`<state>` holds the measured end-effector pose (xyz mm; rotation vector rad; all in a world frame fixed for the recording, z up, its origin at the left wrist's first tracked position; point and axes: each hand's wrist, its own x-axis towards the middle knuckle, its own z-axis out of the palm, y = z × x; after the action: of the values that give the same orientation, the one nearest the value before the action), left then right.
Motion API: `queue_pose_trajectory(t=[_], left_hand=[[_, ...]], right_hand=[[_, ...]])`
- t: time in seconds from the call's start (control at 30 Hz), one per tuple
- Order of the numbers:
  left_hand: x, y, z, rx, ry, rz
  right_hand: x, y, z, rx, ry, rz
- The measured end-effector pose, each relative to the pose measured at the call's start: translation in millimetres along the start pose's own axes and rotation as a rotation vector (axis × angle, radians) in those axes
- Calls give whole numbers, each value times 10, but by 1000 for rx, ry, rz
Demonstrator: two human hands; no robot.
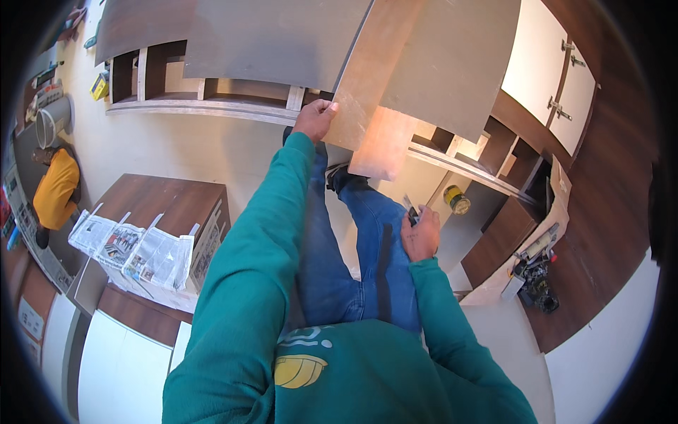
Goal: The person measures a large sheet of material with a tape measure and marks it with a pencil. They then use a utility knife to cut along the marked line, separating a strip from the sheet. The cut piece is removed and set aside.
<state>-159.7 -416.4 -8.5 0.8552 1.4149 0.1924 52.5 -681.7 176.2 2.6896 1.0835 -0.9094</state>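
Note:
My left hand (315, 120) is closed on the lower edge of a long light-brown wooden strip (364, 67), which lies across the grey boards of an open-framed wooden unit (240, 35). A shorter pale wooden piece (381, 145) hangs below the strip. My right hand (421, 233) is by my right thigh, closed on a small tool (411, 210) with a dark handle and a thin blade. A yellow-labelled tin (457, 200) stands just to the right of it.
A brown cabinet (159, 191) with newspaper on it stands at left, beyond which a person in orange (56, 187) bends near a grey bucket (53, 120). At right are white doors with hinges (537, 63) and a black power tool (537, 283) beside the brown panels.

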Motion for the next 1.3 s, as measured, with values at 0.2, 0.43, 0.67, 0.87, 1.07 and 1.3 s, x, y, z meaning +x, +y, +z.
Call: queue_pose_trajectory(t=[0.2,0.43,0.67,0.87,1.07,1.3], left_hand=[[-60,-137,25,12,-53,36],[-38,10,176,29,-59,-70],[-121,98,351,141,-26,-72],[-60,6,403,125,21,-137],[41,-114,395,125,26,-113],[-21,47,424,120,-62,-250]], right_hand=[[44,-169,71,7,-46,-89],[21,-46,171,88,0,23],[-109,59,241,185,28,123],[-139,106,256,256,19,192],[-157,130,257,313,8,210],[-157,133,226,358,-49,271]])
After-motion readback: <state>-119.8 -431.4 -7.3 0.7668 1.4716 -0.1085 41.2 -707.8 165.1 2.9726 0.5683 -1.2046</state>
